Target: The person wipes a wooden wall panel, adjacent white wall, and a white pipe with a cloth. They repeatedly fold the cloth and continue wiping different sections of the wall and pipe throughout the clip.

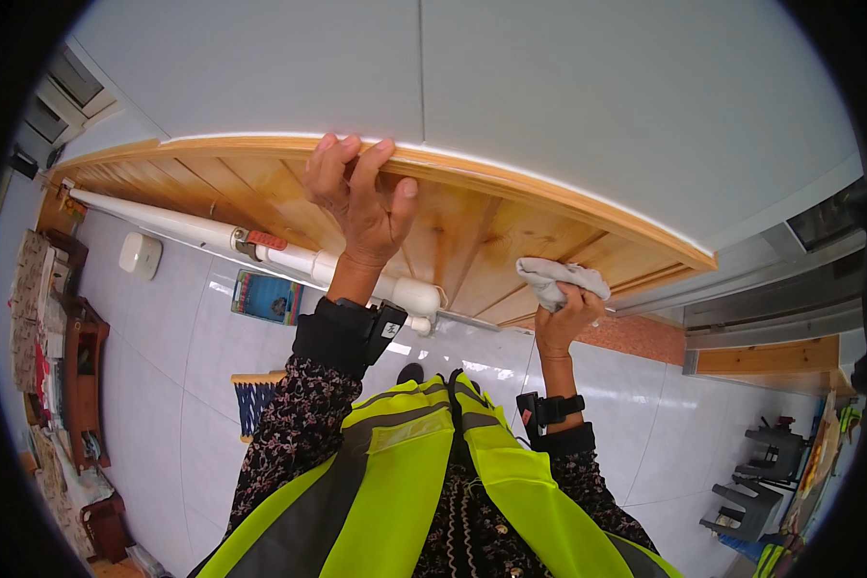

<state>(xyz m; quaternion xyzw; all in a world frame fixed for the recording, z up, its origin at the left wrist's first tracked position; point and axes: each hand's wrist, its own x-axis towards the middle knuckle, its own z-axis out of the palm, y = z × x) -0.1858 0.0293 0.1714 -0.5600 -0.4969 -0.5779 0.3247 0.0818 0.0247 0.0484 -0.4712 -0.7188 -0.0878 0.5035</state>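
In front of me is wooden wall panelling (433, 231) of vertical boards, topped by a wooden trim rail (549, 202). My left hand (361, 197) rests on that rail with its fingers spread over the top edge, holding nothing. Lower and to the right, my right hand (568, 313) grips a bunched whitish cloth (557, 279) against the boards. Part of the cloth is hidden by my fingers. Black bands circle both wrists.
White pipes (303, 260) run along the foot of the panelling. A blue picture board (268, 297), a white bin-like box (141, 255) and a folding stool (256, 403) stand at left. Wooden furniture (87, 376) lines the far left; dark grey plastic stools (747, 506) are at right.
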